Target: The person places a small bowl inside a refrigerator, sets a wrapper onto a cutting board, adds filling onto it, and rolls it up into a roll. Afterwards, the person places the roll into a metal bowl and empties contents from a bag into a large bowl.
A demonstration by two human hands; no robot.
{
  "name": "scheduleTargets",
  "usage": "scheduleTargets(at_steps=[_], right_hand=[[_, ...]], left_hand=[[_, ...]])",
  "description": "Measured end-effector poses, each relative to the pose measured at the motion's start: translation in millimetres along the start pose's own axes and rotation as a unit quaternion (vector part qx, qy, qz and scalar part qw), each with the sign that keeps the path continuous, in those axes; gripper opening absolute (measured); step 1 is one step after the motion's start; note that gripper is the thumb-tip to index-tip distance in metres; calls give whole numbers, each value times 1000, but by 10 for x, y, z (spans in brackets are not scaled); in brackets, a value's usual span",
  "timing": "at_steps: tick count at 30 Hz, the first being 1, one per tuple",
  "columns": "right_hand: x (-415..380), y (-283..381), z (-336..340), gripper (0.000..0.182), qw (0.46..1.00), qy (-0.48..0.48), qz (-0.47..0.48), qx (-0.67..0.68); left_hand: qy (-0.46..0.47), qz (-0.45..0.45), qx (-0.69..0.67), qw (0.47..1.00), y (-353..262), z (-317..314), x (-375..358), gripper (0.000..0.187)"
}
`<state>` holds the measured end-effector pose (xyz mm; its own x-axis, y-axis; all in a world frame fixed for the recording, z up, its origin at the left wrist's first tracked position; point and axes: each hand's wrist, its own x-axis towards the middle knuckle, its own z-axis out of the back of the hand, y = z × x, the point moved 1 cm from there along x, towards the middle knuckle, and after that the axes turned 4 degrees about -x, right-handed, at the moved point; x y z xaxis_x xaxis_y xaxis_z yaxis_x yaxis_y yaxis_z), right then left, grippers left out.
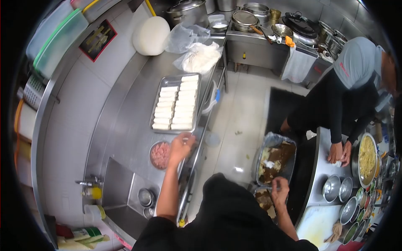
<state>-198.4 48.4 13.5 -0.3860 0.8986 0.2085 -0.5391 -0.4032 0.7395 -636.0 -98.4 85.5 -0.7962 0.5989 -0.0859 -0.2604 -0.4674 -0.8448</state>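
Observation:
My left hand (181, 149) is over the edge of the steel counter, its fingers curled together; whatever may be between them is too small to tell. It is beside a round metal bowl of pink raw meat pieces (160, 155) and just off the near end of a metal tray (153, 109). White rolls (183, 109) lie on that tray in two rows. My right hand (279, 192) hangs in the air by a lined waste bin (258, 167), fingers loosely bent and apart, with nothing visible in it.
A sink (121, 178) with small metal bowls lies at the left. Plastic bags (201, 56) are beyond the tray. At right a co-worker (335, 92) works with both hands at a counter holding a bowl of yellow shreds (367, 161), metal bowls and a white cutting board (318, 224).

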Motion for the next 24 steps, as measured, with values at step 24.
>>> scheduleTargets(at_steps=[24], right_hand=[[251,-353,-736,20,822,66,-541,-164]], left_hand=[[-76,-115,372,918,-966,-2041,6803,51]])
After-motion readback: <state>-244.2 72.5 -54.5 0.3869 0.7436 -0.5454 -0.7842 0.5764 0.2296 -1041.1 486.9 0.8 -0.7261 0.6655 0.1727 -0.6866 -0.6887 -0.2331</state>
